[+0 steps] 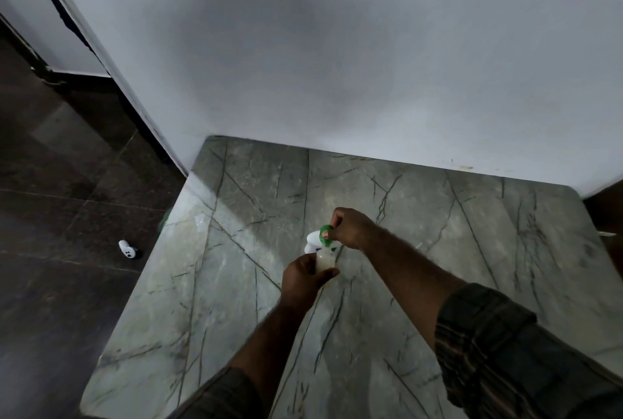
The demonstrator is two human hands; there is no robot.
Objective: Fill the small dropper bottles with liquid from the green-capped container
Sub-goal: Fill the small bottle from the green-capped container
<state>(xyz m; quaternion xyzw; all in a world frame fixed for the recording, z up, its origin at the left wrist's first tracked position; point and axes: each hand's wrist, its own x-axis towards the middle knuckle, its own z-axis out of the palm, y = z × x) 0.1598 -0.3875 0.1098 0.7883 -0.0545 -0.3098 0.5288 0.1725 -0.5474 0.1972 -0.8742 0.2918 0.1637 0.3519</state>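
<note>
Green-capped container [313,240] is being gripped at its cap [325,236] by the right hand [350,228], fingers pinched tight around it. A small translucent bottle [325,261] is being clasped just below by the left hand [303,278], both held above the marble table [472,233].

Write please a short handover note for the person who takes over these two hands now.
Left hand: holds a small translucent bottle above the marble table.
Right hand: fingers on the green cap of the white container, just behind the bottle.
Done: cannot tell; image too blurred to see cap state or liquid level.
Left: open the cap if shut, fill the bottle. No other dropper bottles are visible.
</note>
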